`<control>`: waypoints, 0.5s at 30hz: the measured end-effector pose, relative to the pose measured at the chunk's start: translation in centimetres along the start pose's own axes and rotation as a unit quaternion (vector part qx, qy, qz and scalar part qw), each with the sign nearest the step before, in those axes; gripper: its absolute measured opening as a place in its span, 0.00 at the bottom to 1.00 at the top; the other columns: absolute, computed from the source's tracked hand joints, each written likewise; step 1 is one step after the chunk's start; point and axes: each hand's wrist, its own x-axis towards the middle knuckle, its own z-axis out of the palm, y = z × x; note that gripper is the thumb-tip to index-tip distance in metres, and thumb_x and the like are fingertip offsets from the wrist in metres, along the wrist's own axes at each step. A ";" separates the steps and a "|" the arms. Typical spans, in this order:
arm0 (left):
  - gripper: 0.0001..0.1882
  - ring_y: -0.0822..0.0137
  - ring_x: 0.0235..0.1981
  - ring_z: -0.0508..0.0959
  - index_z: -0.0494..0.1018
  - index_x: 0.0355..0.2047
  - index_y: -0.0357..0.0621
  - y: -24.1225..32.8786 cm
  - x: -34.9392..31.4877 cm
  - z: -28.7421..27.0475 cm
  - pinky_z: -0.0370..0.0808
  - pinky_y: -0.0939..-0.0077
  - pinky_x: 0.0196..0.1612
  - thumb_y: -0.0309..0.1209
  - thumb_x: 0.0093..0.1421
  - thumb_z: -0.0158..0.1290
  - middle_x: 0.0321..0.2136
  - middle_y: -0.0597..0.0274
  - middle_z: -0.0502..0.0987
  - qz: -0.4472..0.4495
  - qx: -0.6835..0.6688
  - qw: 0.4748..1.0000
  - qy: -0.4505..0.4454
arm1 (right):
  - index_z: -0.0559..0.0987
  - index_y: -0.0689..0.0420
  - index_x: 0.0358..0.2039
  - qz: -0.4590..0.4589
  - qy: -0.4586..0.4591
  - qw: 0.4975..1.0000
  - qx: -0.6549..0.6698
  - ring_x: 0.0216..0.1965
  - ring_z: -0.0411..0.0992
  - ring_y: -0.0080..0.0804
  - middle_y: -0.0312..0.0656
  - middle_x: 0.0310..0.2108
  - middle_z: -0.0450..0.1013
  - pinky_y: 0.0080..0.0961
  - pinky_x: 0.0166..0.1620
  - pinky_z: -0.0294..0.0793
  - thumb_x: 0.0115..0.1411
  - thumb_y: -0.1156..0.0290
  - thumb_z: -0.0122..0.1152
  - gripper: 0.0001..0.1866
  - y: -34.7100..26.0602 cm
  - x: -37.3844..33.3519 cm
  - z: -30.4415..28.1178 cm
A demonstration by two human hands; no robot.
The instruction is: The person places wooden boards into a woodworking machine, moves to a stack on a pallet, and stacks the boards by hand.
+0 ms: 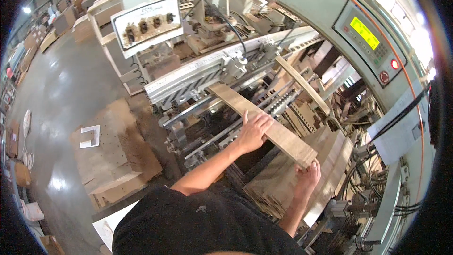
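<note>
Watching from the shop floor; places taken from the machine's pale metal rail (207, 72). Long wooden board (288, 138) runs from the rail toward the worker, far end close by it. Left hand (255, 133) half-open, fingers lightly spread over the board's middle (can't tell whether any curl beneath). Right hand (309, 174) closed on the board's near end, the end farthest from the rail, pinching it at the corner. Pile of boards (278, 179) on the rail's near side, partly hidden by the held board and the right arm. Narrow wooden strip (302, 85) farther right along the rail. Dark cable (230, 24) hangs across the view of the rail. Control panel (364, 32), screen lit yellow, right of the rail. Stacked sheets (113, 160) left of the rail, white paper (89, 137) on top.
</note>
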 end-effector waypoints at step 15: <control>0.17 0.59 0.39 0.80 0.76 0.46 0.39 7.8 6.5 -14.2 0.75 0.68 0.42 0.33 0.59 0.62 0.39 0.55 0.80 0.079 -0.385 0.875 0.282 | 0.52 0.62 0.69 -0.104 -0.159 0.837 -0.513 0.71 0.46 0.53 0.58 0.70 0.47 0.45 0.70 0.48 0.43 0.54 0.79 0.60 4.3 -0.4 4.2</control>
